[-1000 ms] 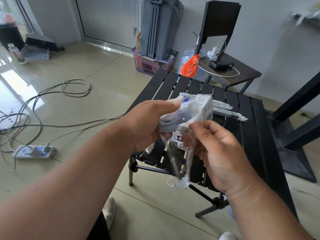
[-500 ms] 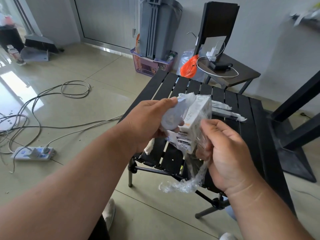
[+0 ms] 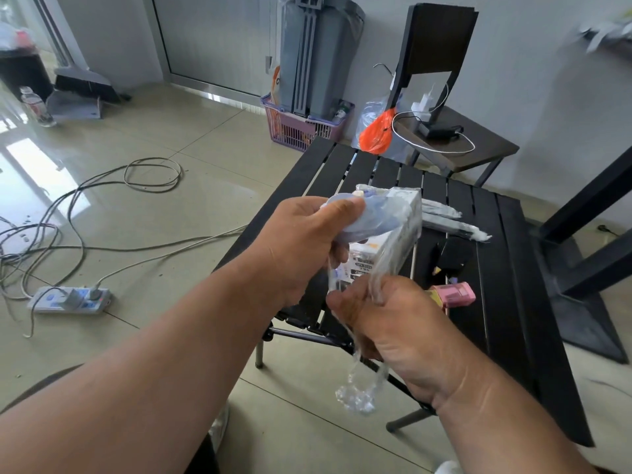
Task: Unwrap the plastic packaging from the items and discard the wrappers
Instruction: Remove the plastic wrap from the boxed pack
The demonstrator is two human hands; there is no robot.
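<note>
**Now the wrapper stretches taut between the two hands**

Compared with half a second ago, the right hand [image 3: 393, 323] has dropped lower and closed into a fist around the clear plastic wrapper [image 3: 393, 258], where before its fingers were only pinching the film beside the box. The film now runs as a tight, shiny sheet from the top of the white box [image 3: 398, 227] down into that fist, and a crumpled tail of it hangs below the hand, near the front edge of the black slatted table [image 3: 496, 302]. Earlier the loose tail bunched out to the left of the right hand; now it trails straight down.

The left hand [image 3: 301, 244] stays at much the same height, fingers and thumb curled round the pale blue rounded item [image 3: 362, 220] that sits against the box's left side. Box and blue item are held in the air above the near left part of the table, not resting on it.

With the right hand lower, a pink box [image 3: 455, 294] lying on the table just behind it has come into view. Two wrapped long items [image 3: 451, 224] lie on the slats beyond the held box, as before. On the floor to the left sits a white power strip [image 3: 68, 301] with grey cables [image 3: 150, 172] looping away from it.
</note>
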